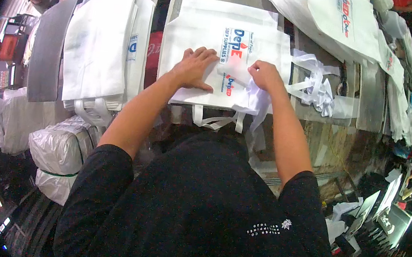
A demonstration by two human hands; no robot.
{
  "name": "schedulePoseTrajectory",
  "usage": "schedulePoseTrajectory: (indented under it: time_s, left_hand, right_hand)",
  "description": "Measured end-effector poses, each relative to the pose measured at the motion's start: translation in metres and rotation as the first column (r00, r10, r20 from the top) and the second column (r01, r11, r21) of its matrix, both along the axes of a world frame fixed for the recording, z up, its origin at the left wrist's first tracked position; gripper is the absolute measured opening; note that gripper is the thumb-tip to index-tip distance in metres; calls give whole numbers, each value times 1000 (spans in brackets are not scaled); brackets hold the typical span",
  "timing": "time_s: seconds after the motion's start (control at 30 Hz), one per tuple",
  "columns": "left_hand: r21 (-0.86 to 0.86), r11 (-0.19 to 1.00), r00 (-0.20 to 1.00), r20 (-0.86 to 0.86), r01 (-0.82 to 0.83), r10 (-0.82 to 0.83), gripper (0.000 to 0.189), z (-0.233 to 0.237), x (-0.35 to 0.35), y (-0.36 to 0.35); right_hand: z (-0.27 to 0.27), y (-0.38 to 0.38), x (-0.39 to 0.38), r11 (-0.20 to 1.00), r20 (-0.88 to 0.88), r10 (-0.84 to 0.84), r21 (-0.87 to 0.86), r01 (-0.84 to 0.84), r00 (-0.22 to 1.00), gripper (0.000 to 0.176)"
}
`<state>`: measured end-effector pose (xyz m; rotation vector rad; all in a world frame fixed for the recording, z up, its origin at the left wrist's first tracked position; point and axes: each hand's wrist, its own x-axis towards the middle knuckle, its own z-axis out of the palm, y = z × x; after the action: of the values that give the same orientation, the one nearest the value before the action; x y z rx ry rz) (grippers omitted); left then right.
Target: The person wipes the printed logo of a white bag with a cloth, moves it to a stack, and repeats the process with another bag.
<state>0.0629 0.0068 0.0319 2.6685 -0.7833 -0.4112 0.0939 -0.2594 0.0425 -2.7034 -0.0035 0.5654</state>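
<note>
A white tote bag (202, 30) with a blue and red "DepED" print lies flat in front of me, its handles (217, 122) hanging over the near table edge. My left hand (194, 69) rests on the bag left of the print, fingers spread and palm down. My right hand (266, 77) is closed over the right side of the print, pinching a translucent whitish film (233, 69). Part of the film stretches left across the lettering and blurs it. More of it hangs crumpled below the right hand, towards the near edge.
Crumpled translucent strips (319, 88) lie on the table to the right. A stack of white bags (97, 48) is on the left, beside a grey board (49, 47). More printed bags (327, 20) lie at the far right. Plastic-wrapped bundles (57, 149) stand at lower left.
</note>
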Motion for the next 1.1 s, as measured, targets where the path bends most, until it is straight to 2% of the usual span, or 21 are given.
schedulePoseTrajectory:
  time_s: [0.07, 0.13, 0.17, 0.23, 0.27, 0.33, 0.37, 0.43, 0.47, 0.53, 0.6, 0.63, 0.7, 0.73, 0.8, 0.83, 0.87, 0.93, 0.97, 1.07, 1.1]
  left_hand:
    - [-5, 1000, 1000, 25, 4, -4, 100, 0, 0, 0]
    - [-7, 1000, 999, 51, 6, -6, 99, -2, -1, 1]
    - [1, 1000, 998, 61, -2, 2, 99, -1, -2, 1]
    - [5, 1000, 997, 71, -11, 10, 99, -1, -1, 0]
    - [-11, 1000, 998, 59, -1, 2, 99, -1, 0, 0]
    - [-23, 1000, 999, 45, 4, -2, 99, -3, 0, 3]
    - [-27, 1000, 999, 37, 3, -2, 99, -2, 0, 3]
    - [-35, 999, 1000, 30, 6, -4, 99, -1, 1, 2]
    - [-29, 1000, 999, 34, 9, -8, 96, -2, 1, 2]
    - [-22, 1000, 999, 38, 12, -11, 93, -5, -1, 4]
    - [-19, 1000, 993, 118, 17, -15, 80, -5, -1, 5]
    - [-19, 1000, 993, 118, 20, -18, 80, -6, 3, 6]
    - [-230, 969, 995, -41, -94, 87, 64, -3, 16, 8]
    - [-229, 969, 995, -44, -95, 87, 64, -4, 24, 7]
    - [-275, 930, 958, 84, -243, 275, 54, -6, 46, 1]
    - [-265, 926, 948, 97, -270, 304, 52, -6, 59, 0]
    - [-269, 922, 946, 90, -277, 310, 52, -9, 68, -3]
    - [-195, 932, 911, 227, -306, 346, 58, -17, 82, -8]
    - [-96, 953, 920, 250, -287, 302, 67, -20, 83, -8]
    - [-67, 954, 912, 282, -291, 298, 70, -21, 80, -11]
    - [-68, 956, 916, 274, -285, 293, 73, -21, 81, -10]
  right_hand:
    - [-1, -3, 1, 998, -77, 51, 42, -48, 996, 27]
    - [-2, -3, 0, 999, 74, 21, -41, -18, 997, 28]
    - [2, -1, -2, 999, 75, 22, -40, -19, 997, 28]
    - [11, 1, -5, 999, -86, 39, 12, -38, 996, 29]
    - [9, -1, -4, 999, -85, 40, 10, -39, 996, 29]
    - [-1, -1, -5, 992, 96, -109, -49, 114, 989, 30]
    - [-3, -2, -7, 992, 95, -108, -49, 113, 990, 30]
    - [-6, -6, -10, 983, -185, 178, 78, -166, 966, 31]
    - [0, -6, -12, 983, -184, 177, 75, -166, 967, 31]
    - [12, -2, -15, 925, -407, 369, 247, -288, 836, 34]
    - [13, -10, -9, 925, -399, 356, 280, -257, 845, 37]
    - [14, -15, -6, 962, -312, 233, 213, -171, 921, 37]
    - [27, -17, 0, 986, -120, 25, 166, -5, 993, 36]
    - [35, -15, 5, 986, -122, 25, 167, -4, 992, 36]
    - [42, -10, 21, 992, 103, 34, 119, -46, 994, 35]
    - [38, -7, 30, 986, 170, 98, 120, -119, 981, 34]
    - [37, 1, 40, 986, 163, 105, 114, -125, 981, 34]
    - [34, 25, 59, 976, 196, 167, 104, -190, 966, 32]
    - [27, 35, 68, 974, 183, 182, 103, -203, 966, 32]
    - [4, 59, 96, 956, 225, 212, 155, -249, 951, 34]
    - [-2, 64, 101, 955, 212, 244, 118, -272, 946, 35]
